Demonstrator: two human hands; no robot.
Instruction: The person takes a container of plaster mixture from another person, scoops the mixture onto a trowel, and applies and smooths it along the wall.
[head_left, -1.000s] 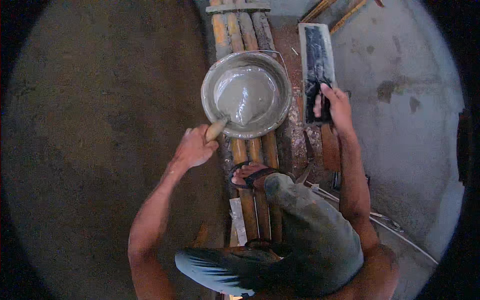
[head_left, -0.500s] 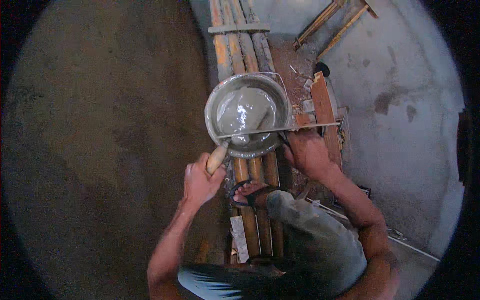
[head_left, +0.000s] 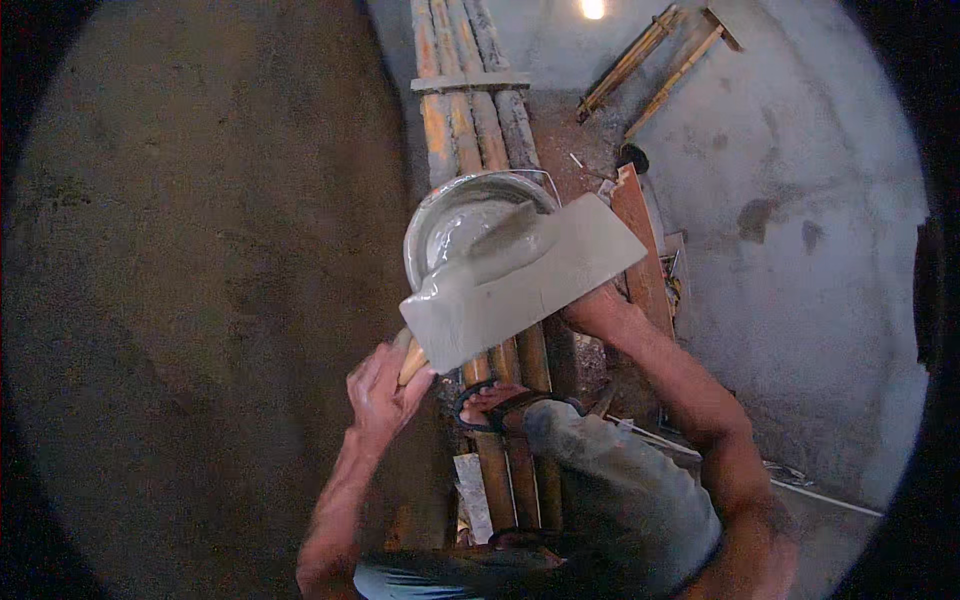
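Note:
A bucket (head_left: 412, 240) of wet grey plaster stands on the poles before me. Over its near side lies the broad rectangular blade of a plastering trowel (head_left: 540, 285), flat face up and smeared with plaster. My right hand (head_left: 598, 312) is beneath the blade's right part, closed at its underside; the blade hides the fingers and grip. My left hand (head_left: 382, 385) is closed round the wooden handle (head_left: 412, 362) of a second tool at the trowel's left end. That tool's own blade cannot be told apart from the plaster and the trowel.
Several long poles (head_left: 497, 478) run lengthwise under the bucket, tied by a crosspiece (head_left: 470, 83). My sandalled foot (head_left: 485, 402) rests on them. To the right lie a reddish-brown board (head_left: 640, 240) and debris; a wooden stand (head_left: 675, 75) is farther off. A dark wall-like surface (head_left: 220, 280) fills the left.
The trowel has turned from edge-on to showing its broad face, tilted up to the right. My left hand has drawn slightly down and left with its handle. The bucket appears slightly lower in view.

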